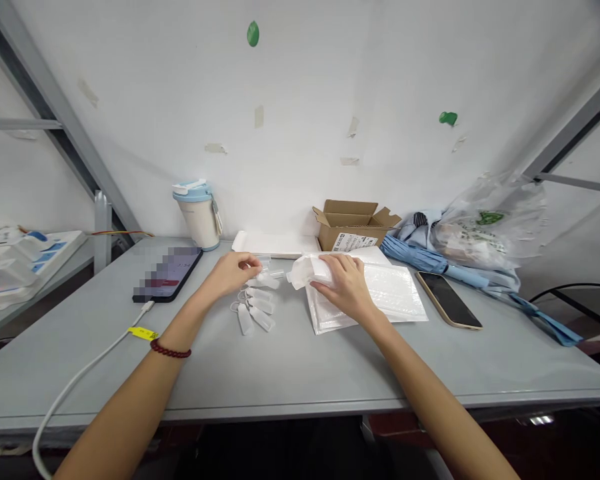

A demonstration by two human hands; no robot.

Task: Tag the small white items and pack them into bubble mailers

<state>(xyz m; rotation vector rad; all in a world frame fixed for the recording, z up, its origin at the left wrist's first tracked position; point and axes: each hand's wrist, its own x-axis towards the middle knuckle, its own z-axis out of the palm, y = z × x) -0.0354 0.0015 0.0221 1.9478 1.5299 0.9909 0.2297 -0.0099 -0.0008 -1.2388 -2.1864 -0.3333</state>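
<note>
My left hand [234,273] is over the back of a small pile of translucent plastic tags [261,305]. Its thumb and fingertips are pinched together, and whatever lies between them is too small to make out. Several of the tags have thin loops and are spread toward the front. Beside them, my right hand [347,285] is closed around a white padded envelope [310,270], its end pointing left toward the tags. More white padded envelopes [397,293] lie flat beneath and to the right of that hand.
Behind the envelopes stands an open cardboard box [353,230]. A tumbler [200,217] and a charging phone [173,273] are at left. Another phone [449,300], a folded blue umbrella [430,257] and a plastic bag [490,227] are at right. A white cable [87,363] crosses the left side.
</note>
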